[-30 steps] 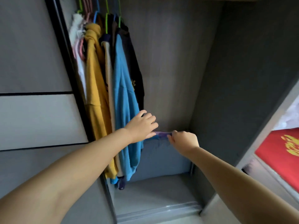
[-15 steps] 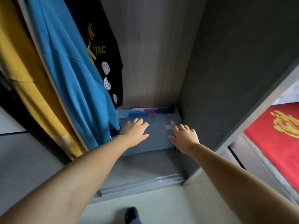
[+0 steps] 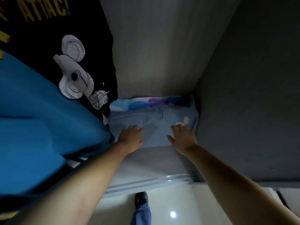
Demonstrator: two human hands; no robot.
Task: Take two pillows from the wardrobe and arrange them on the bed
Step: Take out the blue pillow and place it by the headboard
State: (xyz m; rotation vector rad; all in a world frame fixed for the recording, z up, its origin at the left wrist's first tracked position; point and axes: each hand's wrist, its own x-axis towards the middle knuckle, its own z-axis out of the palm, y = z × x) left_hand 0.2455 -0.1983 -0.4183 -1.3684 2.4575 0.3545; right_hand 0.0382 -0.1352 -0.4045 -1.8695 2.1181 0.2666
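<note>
A light-blue pillow (image 3: pixel 155 120) lies on the wardrobe floor in the back right corner. Behind it a second pillow (image 3: pixel 146 103) with purple and blue patches stands against the back wall. My left hand (image 3: pixel 131 138) rests flat on the left front part of the blue pillow, fingers spread. Over the pillow's right front part, near a small white butterfly print, my right hand (image 3: pixel 181 137) is open. Neither hand grips the fabric.
A blue garment (image 3: pixel 40 120) and a black printed T-shirt (image 3: pixel 69 51) hang at the left, against my left arm. The wardrobe's dark side wall (image 3: pixel 243 95) is right of the pillows. A metal door track (image 3: pixel 146 182) edges the floor; my shoe (image 3: pixel 141 199) stands before it.
My head has dropped lower and closer into the wardrobe. Both hands slid from the pillow's top edge down onto its front and now lie spread on it.
</note>
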